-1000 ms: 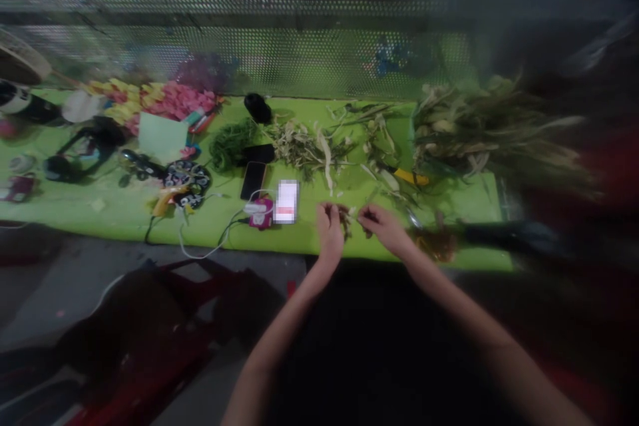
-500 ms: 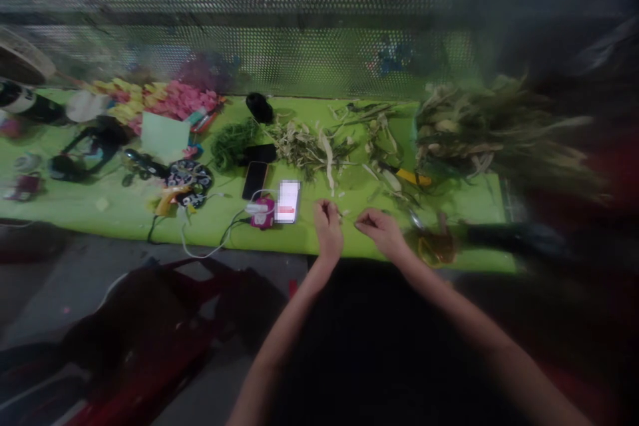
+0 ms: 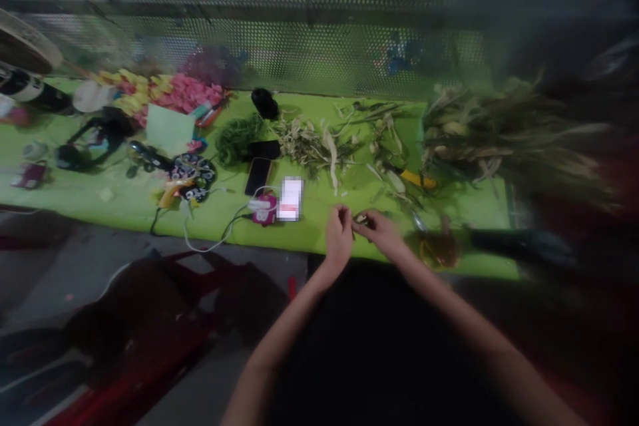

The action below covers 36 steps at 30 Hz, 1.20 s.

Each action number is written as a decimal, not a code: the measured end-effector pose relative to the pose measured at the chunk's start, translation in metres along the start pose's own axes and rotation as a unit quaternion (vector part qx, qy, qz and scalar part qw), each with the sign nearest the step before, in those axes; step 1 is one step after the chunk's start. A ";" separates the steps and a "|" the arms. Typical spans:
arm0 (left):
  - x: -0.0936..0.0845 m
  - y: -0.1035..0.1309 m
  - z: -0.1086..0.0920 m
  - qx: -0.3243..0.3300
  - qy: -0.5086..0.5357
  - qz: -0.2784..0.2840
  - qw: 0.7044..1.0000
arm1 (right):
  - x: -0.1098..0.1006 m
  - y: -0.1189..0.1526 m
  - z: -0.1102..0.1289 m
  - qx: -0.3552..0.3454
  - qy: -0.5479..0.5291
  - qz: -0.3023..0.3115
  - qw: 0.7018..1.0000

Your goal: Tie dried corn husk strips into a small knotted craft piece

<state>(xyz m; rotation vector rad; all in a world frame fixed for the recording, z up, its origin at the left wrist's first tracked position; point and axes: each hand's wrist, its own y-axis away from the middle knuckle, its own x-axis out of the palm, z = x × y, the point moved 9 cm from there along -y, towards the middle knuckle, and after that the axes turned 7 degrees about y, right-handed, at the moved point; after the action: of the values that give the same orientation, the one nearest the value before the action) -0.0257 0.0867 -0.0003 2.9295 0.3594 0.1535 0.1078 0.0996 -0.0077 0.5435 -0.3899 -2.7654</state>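
Observation:
My left hand is closed in a pinch above the front of the green table; what is in its fingers I cannot make out. Close on its right, my right hand pinches a small pale piece, possibly dried plant matter, too small to name. The fingertips of both hands nearly meet there. Beyond them lies a heap of pale dried plant strips, with one longer strip pointing towards me. To the left of my left hand rests a phone with a lit screen.
A yellow-handled tool lies among stalks on the right, near a large dried plant bundle. A dark phone, green fibre, white cable and pink and yellow petals spread leftward. Behind stands a mesh panel.
My hands have come together; the left has moved right and the gap between the fingertips has nearly closed. A small pale piece now shows at my right fingertips. The view has shifted slightly.

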 end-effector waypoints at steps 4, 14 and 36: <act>0.002 0.002 0.010 -0.064 0.063 0.037 0.995 | -0.004 -0.003 -0.001 0.013 -0.011 -0.021 1.000; 0.008 -0.001 0.027 -0.115 -0.026 0.165 0.979 | -0.020 -0.001 -0.006 -0.005 0.019 -0.064 0.998; 0.042 -0.068 0.107 -0.081 -0.254 0.256 0.929 | 0.023 0.192 -0.191 0.310 0.081 -0.281 0.905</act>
<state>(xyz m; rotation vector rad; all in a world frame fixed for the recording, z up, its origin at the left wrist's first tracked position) 0.0131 0.1434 -0.1143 2.6893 -0.4725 -0.4771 0.2085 -0.1234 -0.1250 1.1871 -1.2696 -3.0506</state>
